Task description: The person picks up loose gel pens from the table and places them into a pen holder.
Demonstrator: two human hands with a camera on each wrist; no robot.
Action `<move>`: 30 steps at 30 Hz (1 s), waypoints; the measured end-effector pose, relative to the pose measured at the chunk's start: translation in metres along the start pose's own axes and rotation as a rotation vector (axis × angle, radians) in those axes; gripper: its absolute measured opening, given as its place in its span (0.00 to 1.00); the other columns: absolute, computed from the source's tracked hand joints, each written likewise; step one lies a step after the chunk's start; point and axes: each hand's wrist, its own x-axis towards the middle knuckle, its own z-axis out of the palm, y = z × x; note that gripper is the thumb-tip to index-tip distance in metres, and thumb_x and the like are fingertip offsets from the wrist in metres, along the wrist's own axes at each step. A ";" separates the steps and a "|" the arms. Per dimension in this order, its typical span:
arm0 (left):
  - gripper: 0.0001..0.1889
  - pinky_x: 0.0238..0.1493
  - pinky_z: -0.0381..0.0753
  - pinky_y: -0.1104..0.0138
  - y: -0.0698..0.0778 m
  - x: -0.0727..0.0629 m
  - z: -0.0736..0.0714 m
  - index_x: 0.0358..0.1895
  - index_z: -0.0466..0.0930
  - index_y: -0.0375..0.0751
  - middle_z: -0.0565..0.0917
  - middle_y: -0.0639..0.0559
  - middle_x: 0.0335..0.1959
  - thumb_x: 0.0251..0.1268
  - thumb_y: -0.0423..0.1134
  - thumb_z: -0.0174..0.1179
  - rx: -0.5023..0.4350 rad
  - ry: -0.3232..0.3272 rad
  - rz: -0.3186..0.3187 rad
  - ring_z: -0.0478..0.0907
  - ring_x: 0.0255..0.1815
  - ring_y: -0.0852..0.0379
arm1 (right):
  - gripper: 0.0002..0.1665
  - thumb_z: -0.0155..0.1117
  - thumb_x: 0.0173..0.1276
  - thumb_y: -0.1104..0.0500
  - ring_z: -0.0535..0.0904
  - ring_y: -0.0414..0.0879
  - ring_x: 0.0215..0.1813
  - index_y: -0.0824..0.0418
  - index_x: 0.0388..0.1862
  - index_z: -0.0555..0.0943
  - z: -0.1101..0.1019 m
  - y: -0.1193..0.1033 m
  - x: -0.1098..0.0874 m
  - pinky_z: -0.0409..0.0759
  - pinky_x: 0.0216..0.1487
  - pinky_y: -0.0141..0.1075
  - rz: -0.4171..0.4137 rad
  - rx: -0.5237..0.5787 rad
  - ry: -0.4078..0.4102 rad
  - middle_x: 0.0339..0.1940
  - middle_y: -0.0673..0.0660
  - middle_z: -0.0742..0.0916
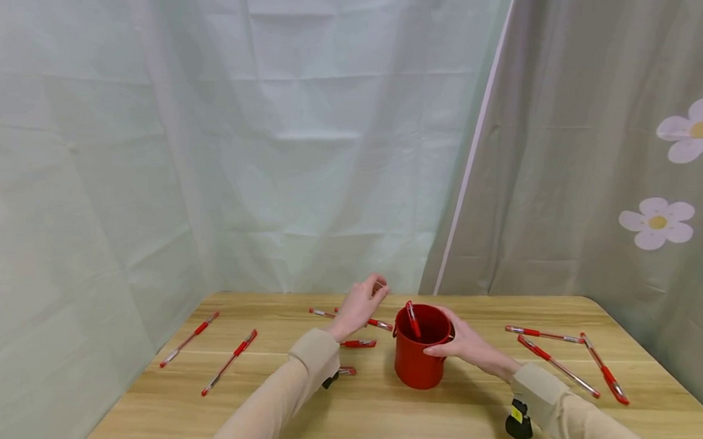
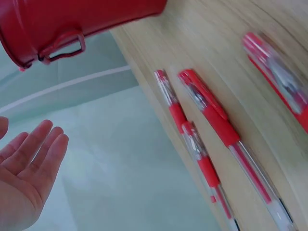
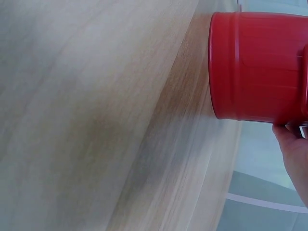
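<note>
My right hand grips the upper side of a red metal bucket, thumb at the near rim and the other fingers around the far side. One red gel pen leans inside the bucket, its end just over the rim. To the left of the bucket, my left hand is raised above the table, its fingers loosely extended and holding nothing in the left wrist view. Under and beside it lie several red gel pens with clear barrels, partly hidden by the left arm in the head view.
On the wooden table, two more pens lie at the left, one a red pen. Three others lie at the right, including a red pen near the edge. A pale curtain hangs behind the table.
</note>
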 end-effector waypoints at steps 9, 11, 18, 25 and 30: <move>0.10 0.37 0.74 0.65 -0.012 -0.007 -0.007 0.45 0.73 0.38 0.78 0.50 0.38 0.69 0.40 0.49 0.068 0.014 -0.005 0.75 0.35 0.58 | 0.42 0.68 0.54 0.64 0.67 0.56 0.57 0.60 0.65 0.58 0.000 0.002 0.000 0.69 0.50 0.45 -0.006 0.004 -0.002 0.59 0.61 0.70; 0.11 0.36 0.74 0.66 -0.014 -0.008 -0.008 0.45 0.73 0.37 0.78 0.51 0.38 0.69 0.41 0.49 0.067 0.010 -0.009 0.74 0.34 0.59 | 0.42 0.68 0.54 0.65 0.66 0.57 0.57 0.61 0.65 0.58 0.000 0.003 0.001 0.68 0.50 0.46 -0.013 0.005 -0.003 0.59 0.61 0.70; 0.09 0.35 0.74 0.67 -0.018 -0.014 -0.012 0.44 0.74 0.38 0.78 0.52 0.36 0.67 0.40 0.51 0.095 -0.010 -0.013 0.74 0.32 0.60 | 0.42 0.68 0.55 0.65 0.66 0.57 0.57 0.61 0.65 0.58 -0.001 0.003 0.001 0.68 0.51 0.45 -0.025 0.005 -0.015 0.59 0.62 0.70; 0.06 0.29 0.73 0.70 -0.023 -0.021 -0.013 0.40 0.75 0.38 0.77 0.54 0.32 0.64 0.36 0.55 0.200 -0.071 0.016 0.73 0.24 0.65 | 0.41 0.69 0.54 0.61 0.66 0.56 0.57 0.58 0.65 0.59 -0.001 0.002 0.000 0.68 0.50 0.46 -0.017 -0.002 -0.015 0.59 0.60 0.70; 0.04 0.27 0.73 0.71 -0.024 -0.023 -0.013 0.38 0.75 0.37 0.76 0.55 0.30 0.62 0.34 0.56 0.221 -0.093 0.036 0.73 0.25 0.64 | 0.42 0.69 0.54 0.61 0.66 0.56 0.57 0.59 0.65 0.58 -0.001 0.002 0.001 0.68 0.51 0.46 -0.022 -0.010 -0.015 0.59 0.60 0.70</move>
